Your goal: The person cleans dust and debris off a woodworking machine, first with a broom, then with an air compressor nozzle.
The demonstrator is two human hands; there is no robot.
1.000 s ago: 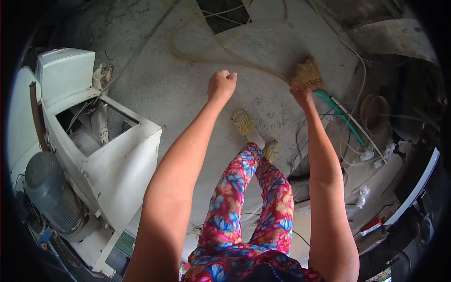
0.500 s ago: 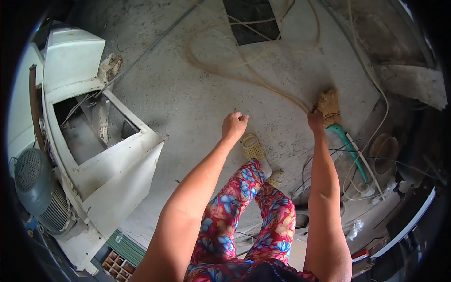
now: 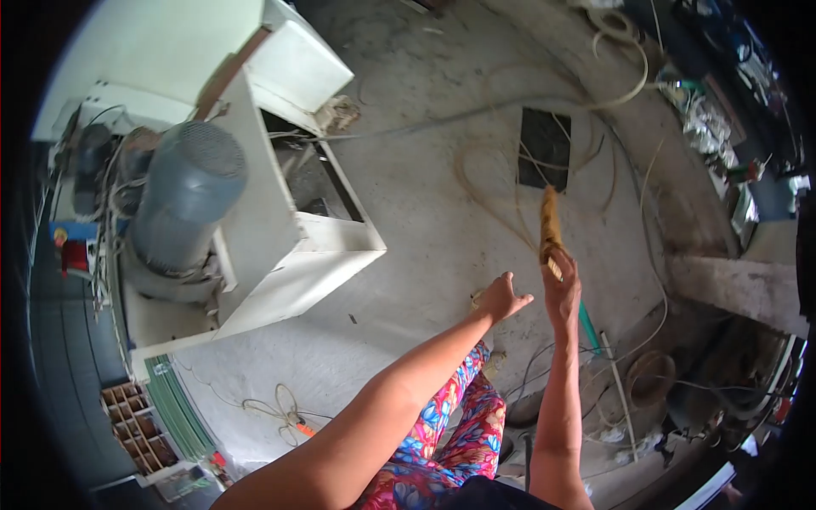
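Note:
A straw hand broom (image 3: pixel 552 223) is gripped near its bristle head by my right hand (image 3: pixel 559 287). Its bristles point away from me, and the green handle (image 3: pixel 587 326) shows beside my wrist, partly hidden by it. My left hand (image 3: pixel 503 299) hovers to the left of the broom with thumb and fingers apart and nothing in it. A pale hose (image 3: pixel 501 223) lies in loops over the concrete floor (image 3: pixel 408 187) and runs up close to my right hand.
To the left stands a white metal machine housing (image 3: pixel 340 262) with a large grey motor (image 3: pixel 189 200). A dark square opening (image 3: pixel 544 149) is in the floor ahead. On the right are a round pot (image 3: pixel 651 378), a white rod (image 3: pixel 619 395) and loose cables. A divided wooden box (image 3: pixel 136 427) sits lower left.
My view has turned left. My right hand now holds the broom, which was standing at the right among the cables. My left hand has opened from a closed shape and come nearer the right.

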